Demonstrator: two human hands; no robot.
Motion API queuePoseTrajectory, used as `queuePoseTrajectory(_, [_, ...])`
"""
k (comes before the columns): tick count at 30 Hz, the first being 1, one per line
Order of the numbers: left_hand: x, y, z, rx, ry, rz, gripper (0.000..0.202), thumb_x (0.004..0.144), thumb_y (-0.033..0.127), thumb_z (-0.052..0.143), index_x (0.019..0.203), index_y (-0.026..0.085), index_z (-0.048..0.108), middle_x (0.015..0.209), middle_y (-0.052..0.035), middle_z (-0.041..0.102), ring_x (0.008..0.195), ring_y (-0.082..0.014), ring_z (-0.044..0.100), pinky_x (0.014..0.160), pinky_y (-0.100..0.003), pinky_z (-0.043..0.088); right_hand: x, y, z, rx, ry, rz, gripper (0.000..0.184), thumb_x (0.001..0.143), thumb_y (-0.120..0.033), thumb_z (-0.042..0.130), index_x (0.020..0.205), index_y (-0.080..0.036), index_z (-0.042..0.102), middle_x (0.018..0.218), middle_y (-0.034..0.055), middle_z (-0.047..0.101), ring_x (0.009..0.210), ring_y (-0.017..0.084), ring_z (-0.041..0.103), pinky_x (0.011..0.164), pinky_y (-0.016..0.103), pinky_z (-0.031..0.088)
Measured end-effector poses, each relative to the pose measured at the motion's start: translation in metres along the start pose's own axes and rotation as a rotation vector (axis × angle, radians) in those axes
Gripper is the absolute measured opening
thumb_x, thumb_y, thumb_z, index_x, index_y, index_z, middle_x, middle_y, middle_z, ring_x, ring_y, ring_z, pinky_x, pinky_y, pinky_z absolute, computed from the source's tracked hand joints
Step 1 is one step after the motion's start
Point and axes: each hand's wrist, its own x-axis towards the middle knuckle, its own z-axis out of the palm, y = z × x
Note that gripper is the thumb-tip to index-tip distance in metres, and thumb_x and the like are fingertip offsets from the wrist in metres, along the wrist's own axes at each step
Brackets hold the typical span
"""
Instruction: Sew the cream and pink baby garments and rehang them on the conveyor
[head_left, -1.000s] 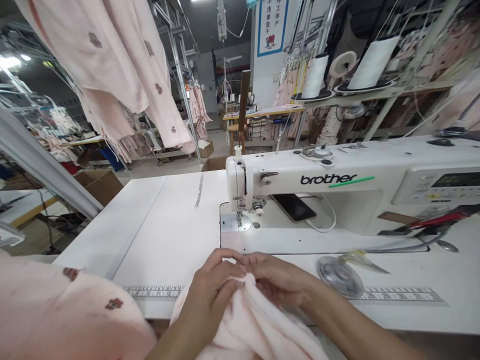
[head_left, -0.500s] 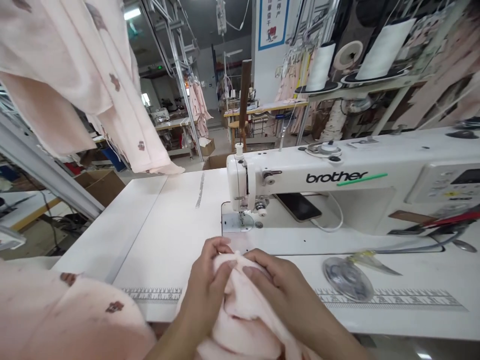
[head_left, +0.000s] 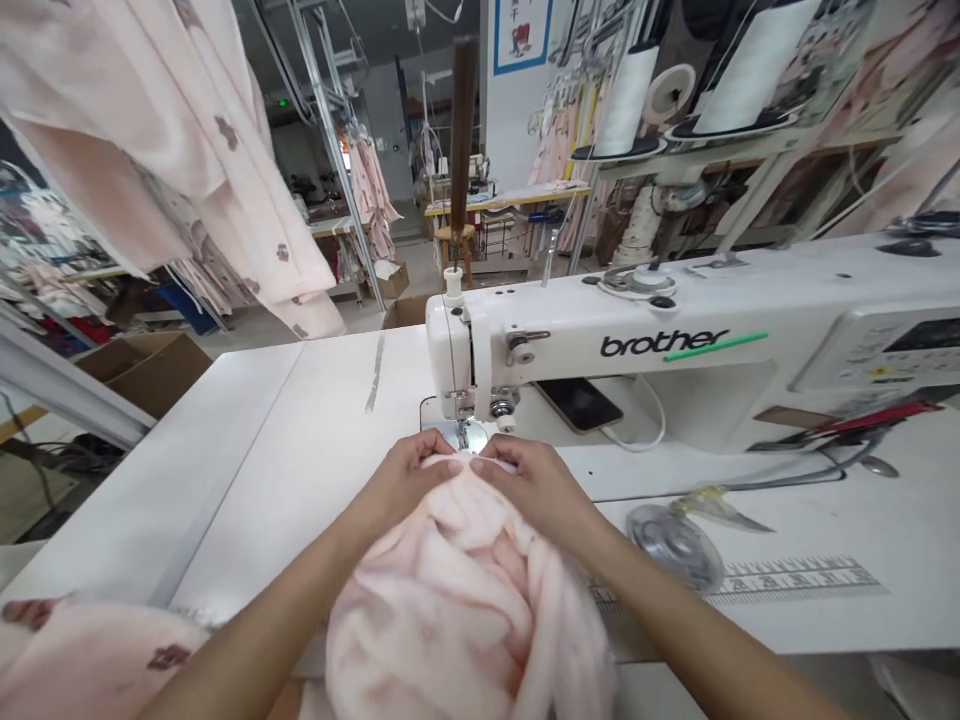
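Note:
A bunched pale pink fabric (head_left: 465, 590) lies on the white sewing table (head_left: 300, 440) in front of me. My left hand (head_left: 409, 475) pinches its front edge from the left, fingers closed. My right hand (head_left: 525, 480) grips the same edge from the right. Both hands hold that edge just in front of the needle and presser foot (head_left: 469, 425) of the white Brother sewing machine (head_left: 675, 350).
A phone (head_left: 579, 403) with a white cable lies under the machine arm. A clear plastic tool (head_left: 675, 540) and a printed ruler strip (head_left: 795, 578) sit at right. Red-handled scissors (head_left: 862, 420) lie far right. Pink garments (head_left: 187, 150) hang at upper left; more pink fabric (head_left: 90, 655) lies lower left.
Both hands have pushed the pink fabric forward, from the table's front edge up to the presser foot. More fabric now lies on the table.

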Motion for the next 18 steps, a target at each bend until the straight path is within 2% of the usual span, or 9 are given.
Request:
queuePoseTrajectory(2, [0.015,-0.009,0.0,0.284,0.055,0.021,0.013,0.08,0.027,0.048,0.076,0.016,0.052,0.065,0.0009,0.05,0.063,-0.0131,0.048,0.059,-0.024,0.034,0.014,0.004,0.003,-0.199,-0.023,0.08,0.019,0.083,-0.024,0.048,0.067,-0.018,0.056,0.066,0.0001,0.058,0.067,0.017,0.054,0.056,0.025,0.031])
queuePoseTrajectory(4, [0.026,-0.017,0.0,0.55,0.095,0.064,0.016,0.082,0.022,0.043,0.084,0.016,0.057,0.079,-0.003,0.056,0.071,-0.0162,0.053,0.065,-0.027,0.036,0.028,0.008,0.006,-0.263,-0.049,0.139,0.013,0.08,-0.021,0.051,0.069,-0.017,0.058,0.066,0.003,0.061,0.07,0.021,0.056,0.056,0.026,0.03])
queuePoseTrajectory(6, [0.036,-0.021,0.0,0.662,0.105,0.064,0.021,0.082,0.02,0.04,0.092,0.017,0.059,0.094,-0.0068,0.058,0.081,-0.0195,0.056,0.07,-0.029,0.038,0.038,0.011,0.009,-0.309,-0.075,0.177,0.011,0.079,-0.02,0.052,0.073,-0.017,0.061,0.074,0.0062,0.064,0.075,0.024,0.058,0.058,0.027,0.032])
queuePoseTrajectory(8, [0.045,-0.023,-0.001,0.656,0.111,0.004,0.02,0.08,0.021,0.043,0.09,0.016,0.059,0.093,-0.007,0.06,0.082,-0.0209,0.057,0.07,-0.029,0.038,0.044,0.013,0.011,-0.34,-0.088,0.196,0.014,0.08,-0.019,0.049,0.077,-0.017,0.063,0.085,0.0087,0.066,0.083,0.026,0.059,0.062,0.029,0.035])
queuePoseTrajectory(11, [0.059,-0.021,-0.003,0.586,0.103,-0.081,0.012,0.073,0.022,0.049,0.077,0.017,0.059,0.076,-0.0032,0.063,0.073,-0.0192,0.058,0.062,-0.026,0.037,0.048,0.015,0.01,-0.367,-0.075,0.21,0.018,0.082,-0.019,0.046,0.081,-0.017,0.064,0.097,0.0095,0.066,0.093,0.027,0.057,0.069,0.03,0.037])
queuePoseTrajectory(14, [0.066,-0.021,-0.003,0.549,0.099,-0.106,0.01,0.071,0.022,0.05,0.071,0.017,0.058,0.07,-0.0015,0.062,0.069,-0.0172,0.057,0.059,-0.025,0.036,0.049,0.018,0.008,-0.359,-0.045,0.236,0.016,0.082,-0.02,0.047,0.083,-0.019,0.064,0.092,0.0063,0.066,0.088,0.024,0.059,0.067,0.028,0.038])
queuePoseTrajectory(18, [0.066,-0.022,0.0,0.522,0.107,-0.095,0.012,0.073,0.022,0.047,0.073,0.017,0.058,0.075,-0.0018,0.063,0.072,-0.0174,0.056,0.064,-0.026,0.038,0.049,0.02,0.006,-0.313,-0.016,0.276,0.014,0.08,-0.022,0.05,0.077,-0.019,0.062,0.077,0.0031,0.066,0.072,0.02,0.059,0.059,0.026,0.038])
